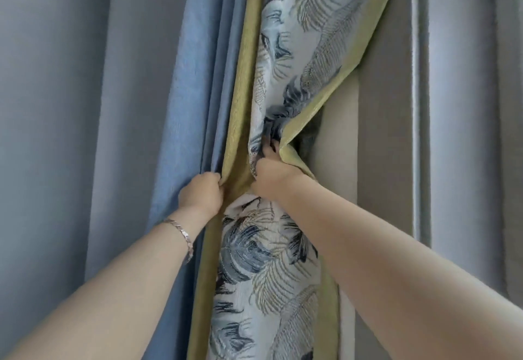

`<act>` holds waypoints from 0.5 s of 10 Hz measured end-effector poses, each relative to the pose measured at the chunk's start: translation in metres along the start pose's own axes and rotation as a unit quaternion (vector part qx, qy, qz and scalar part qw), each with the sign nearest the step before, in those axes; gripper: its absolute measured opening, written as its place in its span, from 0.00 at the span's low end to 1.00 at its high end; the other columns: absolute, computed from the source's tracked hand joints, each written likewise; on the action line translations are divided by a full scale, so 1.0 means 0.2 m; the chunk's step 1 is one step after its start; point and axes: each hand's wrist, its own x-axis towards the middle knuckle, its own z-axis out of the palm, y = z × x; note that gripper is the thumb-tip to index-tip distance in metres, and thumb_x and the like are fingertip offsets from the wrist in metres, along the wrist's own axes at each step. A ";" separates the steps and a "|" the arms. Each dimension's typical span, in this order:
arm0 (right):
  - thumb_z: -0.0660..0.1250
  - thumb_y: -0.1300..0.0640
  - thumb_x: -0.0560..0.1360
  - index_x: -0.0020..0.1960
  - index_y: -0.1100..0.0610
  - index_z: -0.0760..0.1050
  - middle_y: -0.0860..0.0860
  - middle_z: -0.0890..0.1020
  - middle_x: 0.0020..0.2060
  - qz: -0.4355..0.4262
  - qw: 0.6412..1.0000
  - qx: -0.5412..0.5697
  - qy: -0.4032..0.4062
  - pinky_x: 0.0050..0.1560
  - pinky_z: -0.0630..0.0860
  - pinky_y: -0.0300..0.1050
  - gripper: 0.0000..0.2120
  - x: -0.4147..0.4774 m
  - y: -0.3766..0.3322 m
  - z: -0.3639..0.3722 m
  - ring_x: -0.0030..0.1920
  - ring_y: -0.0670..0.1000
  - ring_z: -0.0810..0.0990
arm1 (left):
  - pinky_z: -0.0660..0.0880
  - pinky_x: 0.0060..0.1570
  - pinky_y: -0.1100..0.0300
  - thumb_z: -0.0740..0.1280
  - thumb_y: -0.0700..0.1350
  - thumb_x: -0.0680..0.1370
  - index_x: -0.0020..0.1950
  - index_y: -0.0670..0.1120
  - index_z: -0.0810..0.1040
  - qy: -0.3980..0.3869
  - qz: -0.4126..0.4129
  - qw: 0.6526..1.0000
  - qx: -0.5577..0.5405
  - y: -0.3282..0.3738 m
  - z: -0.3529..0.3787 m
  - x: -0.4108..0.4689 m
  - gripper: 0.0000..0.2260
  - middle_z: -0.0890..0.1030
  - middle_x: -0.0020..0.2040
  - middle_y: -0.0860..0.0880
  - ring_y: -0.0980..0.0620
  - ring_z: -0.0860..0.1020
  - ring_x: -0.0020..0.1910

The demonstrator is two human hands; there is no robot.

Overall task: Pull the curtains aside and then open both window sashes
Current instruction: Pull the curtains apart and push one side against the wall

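A curtain with a leaf-patterned panel (285, 269), green bands (240, 122) and a blue section (198, 76) hangs bunched in the middle of the head view. My left hand (202, 192) grips the green band beside the blue folds. My right hand (271, 175) is closed on the gathered patterned and green cloth just to its right, fingers buried in the fabric. To the right, a pale window frame (385, 133) and a bright strip of window (464, 133) show. The sashes themselves are not clearly seen.
A grey-blue wall (51, 105) fills the left side. A bracelet (184, 235) sits on my left wrist. A pale vertical strip (417, 105) runs down next to the window frame at the right.
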 end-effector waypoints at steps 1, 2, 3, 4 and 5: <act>0.54 0.57 0.82 0.75 0.64 0.55 0.59 0.54 0.77 -0.029 0.996 0.062 -0.050 0.68 0.66 0.34 0.25 0.08 -0.06 0.15 0.76 0.56 0.53 | 0.72 0.43 0.54 0.58 0.37 0.79 0.34 0.44 0.66 0.003 -0.017 0.999 0.028 -0.09 0.10 -0.01 0.13 0.80 0.51 0.40 0.41 0.79 0.51; 0.59 0.52 0.78 0.75 0.63 0.56 0.60 0.47 0.77 -0.038 0.998 0.047 -0.015 0.76 0.48 0.52 0.30 0.03 -0.11 0.26 0.77 0.59 0.44 | 0.75 0.47 0.52 0.56 0.32 0.77 0.37 0.43 0.71 -0.017 -0.026 0.998 0.048 -0.11 0.14 -0.10 0.11 0.79 0.53 0.41 0.41 0.79 0.53; 0.65 0.52 0.74 0.70 0.70 0.64 0.57 0.44 0.78 -0.046 0.993 0.111 0.009 0.76 0.46 0.48 0.31 -0.10 -0.08 0.25 0.78 0.54 0.43 | 0.75 0.48 0.52 0.57 0.37 0.79 0.47 0.39 0.77 -0.038 -0.017 0.998 0.046 -0.09 0.08 -0.18 0.09 0.79 0.54 0.42 0.41 0.79 0.54; 0.65 0.54 0.74 0.33 0.63 0.74 0.52 0.42 0.78 -0.023 0.987 0.151 -0.039 0.76 0.49 0.50 0.15 -0.34 -0.09 0.14 0.78 0.52 0.44 | 0.73 0.44 0.54 0.57 0.42 0.81 0.37 0.43 0.70 -0.069 -0.010 0.998 0.011 -0.08 -0.01 -0.32 0.12 0.77 0.47 0.43 0.42 0.78 0.48; 0.64 0.54 0.75 0.26 0.55 0.63 0.51 0.43 0.78 -0.012 0.986 0.160 -0.038 0.74 0.57 0.49 0.20 -0.63 -0.15 0.04 0.78 0.49 0.47 | 0.69 0.40 0.57 0.55 0.43 0.82 0.32 0.49 0.61 -0.108 -0.013 0.992 -0.064 -0.07 -0.09 -0.53 0.17 0.74 0.39 0.47 0.45 0.73 0.40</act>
